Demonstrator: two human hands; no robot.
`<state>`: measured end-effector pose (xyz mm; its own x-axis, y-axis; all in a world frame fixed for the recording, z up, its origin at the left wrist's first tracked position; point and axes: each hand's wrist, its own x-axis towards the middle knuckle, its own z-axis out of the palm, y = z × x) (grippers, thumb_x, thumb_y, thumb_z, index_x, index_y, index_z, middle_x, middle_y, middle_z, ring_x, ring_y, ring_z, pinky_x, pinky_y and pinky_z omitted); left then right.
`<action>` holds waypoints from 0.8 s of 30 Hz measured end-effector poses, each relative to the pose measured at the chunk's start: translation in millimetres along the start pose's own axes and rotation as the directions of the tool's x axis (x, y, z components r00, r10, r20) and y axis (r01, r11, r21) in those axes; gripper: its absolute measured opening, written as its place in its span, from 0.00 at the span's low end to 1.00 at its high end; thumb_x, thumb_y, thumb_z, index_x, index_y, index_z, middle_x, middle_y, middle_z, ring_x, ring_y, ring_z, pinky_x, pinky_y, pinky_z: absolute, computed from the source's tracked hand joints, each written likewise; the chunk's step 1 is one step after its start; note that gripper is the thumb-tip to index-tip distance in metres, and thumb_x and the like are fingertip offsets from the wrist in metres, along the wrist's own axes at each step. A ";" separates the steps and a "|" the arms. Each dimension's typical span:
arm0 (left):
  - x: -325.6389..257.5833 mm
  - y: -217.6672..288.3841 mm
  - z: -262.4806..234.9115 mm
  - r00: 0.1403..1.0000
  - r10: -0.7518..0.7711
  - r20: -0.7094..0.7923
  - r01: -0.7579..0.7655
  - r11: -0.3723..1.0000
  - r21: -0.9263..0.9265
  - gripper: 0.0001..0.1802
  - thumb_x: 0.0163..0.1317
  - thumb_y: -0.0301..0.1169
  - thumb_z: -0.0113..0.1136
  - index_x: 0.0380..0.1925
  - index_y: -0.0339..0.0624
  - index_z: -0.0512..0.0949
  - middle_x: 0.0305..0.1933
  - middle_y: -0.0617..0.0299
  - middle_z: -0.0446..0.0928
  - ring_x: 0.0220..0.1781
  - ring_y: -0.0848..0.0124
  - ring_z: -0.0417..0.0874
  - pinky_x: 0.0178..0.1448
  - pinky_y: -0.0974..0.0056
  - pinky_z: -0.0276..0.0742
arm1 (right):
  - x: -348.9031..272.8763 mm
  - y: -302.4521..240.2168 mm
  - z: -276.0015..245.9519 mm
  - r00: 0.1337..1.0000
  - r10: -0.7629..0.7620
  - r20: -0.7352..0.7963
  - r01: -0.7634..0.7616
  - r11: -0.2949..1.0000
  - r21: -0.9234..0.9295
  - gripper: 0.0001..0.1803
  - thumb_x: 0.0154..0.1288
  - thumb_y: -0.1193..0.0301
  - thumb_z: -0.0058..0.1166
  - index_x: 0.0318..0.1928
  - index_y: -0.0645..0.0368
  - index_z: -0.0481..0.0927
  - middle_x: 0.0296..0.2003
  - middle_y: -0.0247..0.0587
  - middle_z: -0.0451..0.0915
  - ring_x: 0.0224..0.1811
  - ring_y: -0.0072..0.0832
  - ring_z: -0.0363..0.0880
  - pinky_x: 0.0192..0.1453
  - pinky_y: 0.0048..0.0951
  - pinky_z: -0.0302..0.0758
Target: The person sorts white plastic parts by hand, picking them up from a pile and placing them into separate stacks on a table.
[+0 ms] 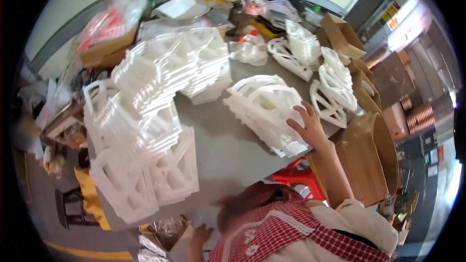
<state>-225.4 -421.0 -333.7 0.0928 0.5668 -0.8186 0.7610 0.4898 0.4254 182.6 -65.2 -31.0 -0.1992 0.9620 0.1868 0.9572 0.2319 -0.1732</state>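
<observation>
My right hand (pixel 308 125) reaches over the table to a stack of white openwork plastic frames (pixel 272 109). Its fingers are spread and lie at the right side of the stack, without closing on a piece. Down by the table's near edge hangs my left hand (pixel 201 235), small and blurred, so its fingers cannot be made out. Long rows of overlapping white plastic panels (pixel 165 68) curve along the table's left side, with more panels (pixel 172 172) at the near left corner. Smaller white frames (pixel 335 80) stand in leaning piles at the right.
A grey table (pixel 218 150) carries the piles. Clutter and a clear plastic bag (pixel 250 51) lie at its back. At the right are an open cardboard box (pixel 369 160) and a red stool (pixel 303 177). Another box (pixel 167 233) sits below the near edge; a dark stool (pixel 70 208) stands left.
</observation>
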 end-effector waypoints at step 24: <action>81.7 413.5 -157.6 0.847 0.497 -0.190 -0.304 0.159 -0.939 0.37 0.71 0.59 0.45 0.73 0.51 0.61 0.75 0.60 0.62 0.74 0.56 0.64 0.71 0.31 0.61 | -8.2 3.4 20.7 0.967 -0.256 0.008 0.252 0.957 0.144 0.36 0.61 0.47 0.59 0.66 0.47 0.73 0.73 0.52 0.59 0.73 0.58 0.59 0.71 0.80 0.40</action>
<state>-4.2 -67.7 -163.9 0.3349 0.8492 -0.4084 -0.5100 0.5278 0.6792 183.1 -69.3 -53.1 -0.4396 0.8716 0.2170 0.8353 0.4855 -0.2580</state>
